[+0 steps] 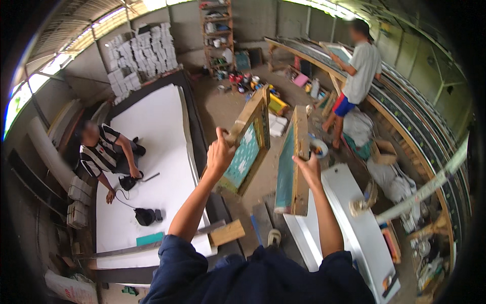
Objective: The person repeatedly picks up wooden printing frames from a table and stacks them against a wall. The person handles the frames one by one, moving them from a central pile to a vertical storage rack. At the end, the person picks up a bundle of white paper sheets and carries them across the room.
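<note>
My left hand (220,157) is closed on the edge of a wooden screen-printing frame (248,118), tilted, with a green mesh that carries pale shapes. One of its fingers points up along the wood. Close beside it, my right hand (308,169) grips the side of a second screen-printing frame (300,190). That one stands nearly edge-on, so only a strip of its green mesh shows. Both frames are held up in front of me, apart from each other, above the floor.
At left, a person (101,149) sits on a low table with white sheets (159,121). Another person (358,71) stands at a long table (400,111), holding a frame. White panels (349,202) lie by my right arm. Paint containers (243,81) and a shelf (217,35) stand ahead.
</note>
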{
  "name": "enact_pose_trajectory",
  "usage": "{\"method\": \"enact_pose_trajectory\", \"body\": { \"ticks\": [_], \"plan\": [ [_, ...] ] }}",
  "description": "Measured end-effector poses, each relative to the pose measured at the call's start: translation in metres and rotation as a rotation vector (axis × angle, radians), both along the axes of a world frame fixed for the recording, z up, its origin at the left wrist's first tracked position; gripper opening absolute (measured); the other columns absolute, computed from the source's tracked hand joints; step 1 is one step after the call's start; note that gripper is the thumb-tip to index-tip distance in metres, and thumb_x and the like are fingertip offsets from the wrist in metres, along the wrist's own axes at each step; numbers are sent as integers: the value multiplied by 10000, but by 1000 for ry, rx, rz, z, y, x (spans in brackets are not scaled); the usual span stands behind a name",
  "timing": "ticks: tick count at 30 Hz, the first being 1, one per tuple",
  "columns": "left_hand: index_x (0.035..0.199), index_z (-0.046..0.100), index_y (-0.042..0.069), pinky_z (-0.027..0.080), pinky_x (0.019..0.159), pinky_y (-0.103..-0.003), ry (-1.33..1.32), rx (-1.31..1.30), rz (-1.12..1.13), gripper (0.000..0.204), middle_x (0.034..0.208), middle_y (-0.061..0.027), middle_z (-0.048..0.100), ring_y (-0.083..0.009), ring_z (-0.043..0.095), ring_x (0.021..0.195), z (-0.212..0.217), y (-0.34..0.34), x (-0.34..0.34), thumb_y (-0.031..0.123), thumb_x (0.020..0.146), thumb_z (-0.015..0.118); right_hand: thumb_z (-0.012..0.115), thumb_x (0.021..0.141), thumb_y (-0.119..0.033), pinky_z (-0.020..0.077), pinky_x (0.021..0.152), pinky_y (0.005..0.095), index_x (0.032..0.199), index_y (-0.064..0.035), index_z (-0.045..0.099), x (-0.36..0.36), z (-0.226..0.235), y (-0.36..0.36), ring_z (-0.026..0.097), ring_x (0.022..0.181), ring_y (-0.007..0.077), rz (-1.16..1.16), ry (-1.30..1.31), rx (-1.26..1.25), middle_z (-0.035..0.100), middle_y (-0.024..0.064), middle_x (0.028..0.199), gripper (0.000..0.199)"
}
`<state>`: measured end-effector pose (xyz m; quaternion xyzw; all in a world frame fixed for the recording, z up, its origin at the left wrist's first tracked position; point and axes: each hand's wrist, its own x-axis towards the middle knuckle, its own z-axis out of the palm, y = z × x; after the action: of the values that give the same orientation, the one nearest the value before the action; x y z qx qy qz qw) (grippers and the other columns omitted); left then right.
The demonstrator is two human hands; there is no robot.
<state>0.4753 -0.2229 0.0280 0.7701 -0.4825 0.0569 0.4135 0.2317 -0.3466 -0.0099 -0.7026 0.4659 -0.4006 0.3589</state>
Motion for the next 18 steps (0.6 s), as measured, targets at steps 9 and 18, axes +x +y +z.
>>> {"method": "enact_pose_trajectory", "body": {
  "ticks": [9,18],
  "plan": [
    [955,302,78,417,536,-451,43,44,208,402,710,-213,581,-404,561,661,18,-89,35,175,733,622,686,626,-286,440,687,331,883,44,548,76,45,-132,588,770,260,297,40,15,601,169,822,440],
    [944,319,91,401,528,-434,30,117,351,355,684,-185,568,-388,547,632,14,-160,120,165,746,604,693,594,-333,432,645,403,755,78,529,199,23,-242,553,723,376,318,28,-189,561,249,740,471]
  ]
}}
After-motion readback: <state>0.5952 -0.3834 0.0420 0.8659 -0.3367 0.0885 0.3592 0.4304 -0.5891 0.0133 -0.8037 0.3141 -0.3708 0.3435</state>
